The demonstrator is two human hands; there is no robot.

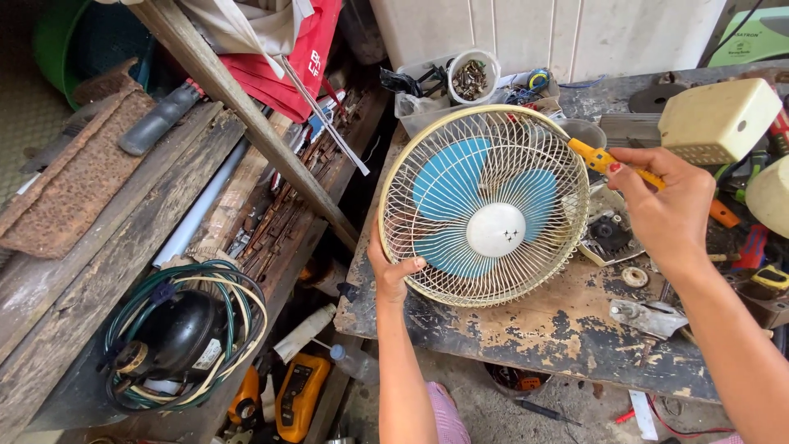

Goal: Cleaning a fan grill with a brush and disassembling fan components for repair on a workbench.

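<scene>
Left hand (393,275) curled on the lower-left rim of a cream wire fan guard (485,205) lying on the worktop (567,329). Right hand (666,205) clenched around a yellow screwdriver (600,158), tip at the guard's upper-right edge. Probably light, springy, easily bent; best held by the rim.

A red bag (283,62) with white letters hangs at the top, left of the middle, behind a slanted wooden beam. A small white label (209,353) sticks on the round black motor at the bottom left. A green sign (752,37) with dark letters shows in the top right corner. A clear plastic box (419,103) sits at the back of the worktop (534,329), full of small parts.
</scene>
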